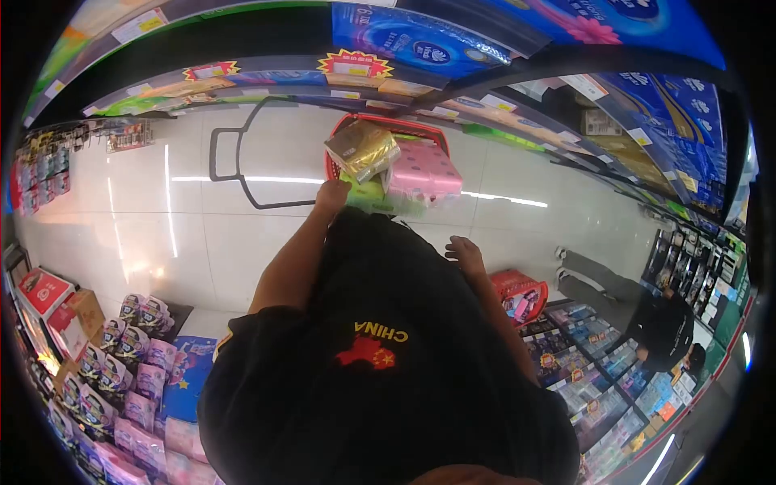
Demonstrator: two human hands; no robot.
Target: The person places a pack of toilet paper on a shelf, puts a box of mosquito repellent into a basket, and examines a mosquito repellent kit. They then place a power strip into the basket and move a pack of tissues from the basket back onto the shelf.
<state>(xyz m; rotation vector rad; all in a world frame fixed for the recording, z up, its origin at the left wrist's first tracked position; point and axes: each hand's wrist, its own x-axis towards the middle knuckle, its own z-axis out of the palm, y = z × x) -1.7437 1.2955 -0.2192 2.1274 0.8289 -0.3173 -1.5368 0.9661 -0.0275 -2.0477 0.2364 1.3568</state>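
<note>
A red shopping basket (443,134) stands on the floor ahead of me, its long black handle (217,153) stretching out to the left. Piled in it are a gold-and-brown pack (364,149) and a pink wrapped pack (424,170) that juts over the near side. A green pack (364,192) shows below them, partly covered. My left hand (331,196) is curled at the left edge of the green pack; its fingertips are partly hidden. Apart from the pile, my right hand (465,252) hangs in the air to the right with loosely bent fingers and nothing in it.
Shelves of tissue packs (428,48) run close ahead and curve to the right. A second red basket (517,295) stands right of me, near a display (594,347) and another person (659,323). Stacked pink packs (149,388) are at the lower left.
</note>
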